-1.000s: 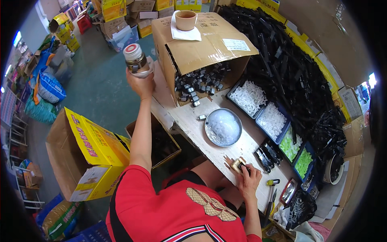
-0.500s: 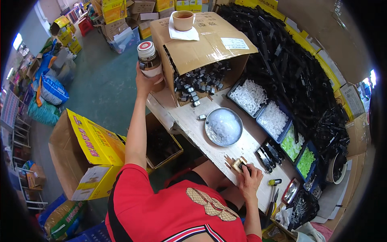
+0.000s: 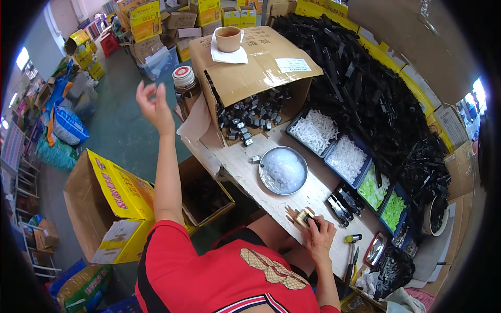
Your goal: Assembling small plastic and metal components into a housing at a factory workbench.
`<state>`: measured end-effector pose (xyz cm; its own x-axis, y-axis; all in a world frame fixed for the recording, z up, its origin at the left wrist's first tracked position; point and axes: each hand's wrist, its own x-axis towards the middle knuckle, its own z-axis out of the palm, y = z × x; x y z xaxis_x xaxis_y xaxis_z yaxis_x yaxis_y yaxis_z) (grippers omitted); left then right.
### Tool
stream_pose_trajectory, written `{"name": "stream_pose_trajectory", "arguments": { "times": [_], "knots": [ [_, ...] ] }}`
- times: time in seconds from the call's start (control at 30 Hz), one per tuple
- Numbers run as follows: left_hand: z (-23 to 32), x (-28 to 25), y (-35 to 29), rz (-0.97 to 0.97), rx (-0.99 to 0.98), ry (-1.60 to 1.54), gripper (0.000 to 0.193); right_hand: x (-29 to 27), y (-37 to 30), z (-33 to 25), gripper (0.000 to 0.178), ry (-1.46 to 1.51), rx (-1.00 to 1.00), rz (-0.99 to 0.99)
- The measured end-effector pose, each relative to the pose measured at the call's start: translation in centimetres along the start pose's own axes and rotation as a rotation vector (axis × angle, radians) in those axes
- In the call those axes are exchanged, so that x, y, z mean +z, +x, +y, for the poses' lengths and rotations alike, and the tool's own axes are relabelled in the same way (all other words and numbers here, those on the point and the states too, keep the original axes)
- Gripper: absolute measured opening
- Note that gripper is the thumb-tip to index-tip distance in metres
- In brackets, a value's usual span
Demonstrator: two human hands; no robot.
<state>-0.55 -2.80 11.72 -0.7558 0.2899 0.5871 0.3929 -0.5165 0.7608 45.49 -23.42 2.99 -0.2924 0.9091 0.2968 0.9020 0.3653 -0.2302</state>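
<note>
My left hand [image 3: 156,108] is raised with thumb and fingers apart, holding nothing. Just to its right, apart from it, stands a brown bottle [image 3: 190,97] with a white and red lid, beside the cardboard box. My right hand [image 3: 322,239] rests at the near edge of the white table, its fingers closed on a small cream block [image 3: 302,217] with a dark part in it. What the fingertips press on is partly hidden. Near this hand lie several black plastic pieces [image 3: 343,204]. Left of those sits a round metal dish [image 3: 283,170] holding a translucent whitish mass.
An open cardboard box [image 3: 255,57] of small metal-and-black parts carries a cup [image 3: 228,39] on a tissue. Trays of white pieces [image 3: 314,131] and green pieces [image 3: 393,212] line a heap of black parts [image 3: 365,88]. Pliers [image 3: 354,263] lie at the right.
My left hand has let go of the bottle and moved left and away from it, opening. The right hand stays at the cream block. The view has shifted slightly.
</note>
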Motion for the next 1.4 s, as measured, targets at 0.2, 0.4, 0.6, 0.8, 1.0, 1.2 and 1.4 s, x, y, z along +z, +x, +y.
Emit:
{"name": "stream_pose_trajectory", "arguments": {
  "times": [0.2,0.4,0.6,0.8,1.0,1.2,1.4],
  "knots": [
    [5.3,9.3,3.1,-0.644,0.328,0.989,0.072,0.2,0.0,0.2,0.036,0.0,-0.004,0.008],
    [2.8,13.9,6.7,-0.869,0.06,1.074,0.128,-0.3,0.0,0.0,0.036,0.007,0.003,0.023],
    [-0.5,16.0,7.0,-0.919,-0.184,0.28,0.132,-0.3,-0.1,0.0,0.038,0.015,0.006,0.013],
    [-1.2,16.3,6.5,-0.837,-0.113,0.14,0.117,-0.4,0.0,-0.1,0.037,0.018,0.005,0.025],
    [4.3,14.5,4.6,-0.809,-0.151,-0.168,0.109,-0.3,0.2,0.0,0.036,0.013,0.0,0.048],
    [11.8,11.0,-0.3,-1.0,-0.17,-0.374,0.106,-0.4,-0.1,0.1,0.035,0.012,0.003,0.044],
    [16.0,8.1,-6.5,-1.39,-0.147,-0.438,0.117,-0.1,-0.5,0.1,0.037,0.016,0.005,0.063]
  ]
}}
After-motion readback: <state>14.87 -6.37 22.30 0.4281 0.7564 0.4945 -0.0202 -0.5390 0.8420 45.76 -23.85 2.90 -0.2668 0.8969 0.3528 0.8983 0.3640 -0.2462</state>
